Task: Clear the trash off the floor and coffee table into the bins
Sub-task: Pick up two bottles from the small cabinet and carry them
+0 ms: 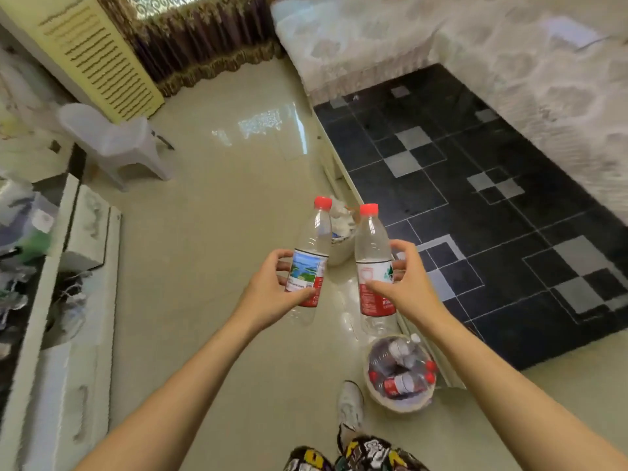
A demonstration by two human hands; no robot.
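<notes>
I hold two empty clear plastic bottles with red caps upright in front of me. My left hand [272, 294] grips the left bottle [311, 253] around its label. My right hand [404, 283] grips the right bottle [372, 256] the same way. On the floor just below my right hand stands a white bin [373, 396] holding several red-capped bottles. A second white bin [339, 249] with crumpled white paper sits farther away, partly hidden behind the two bottles.
A dark checked rug [475, 205] lies to the right with a pale sofa [475, 52] behind it. A white plastic stool [115, 144] stands at the left. A cluttered white cabinet [68, 300] runs along the left edge. My shoe [350, 406] is beside the near bin.
</notes>
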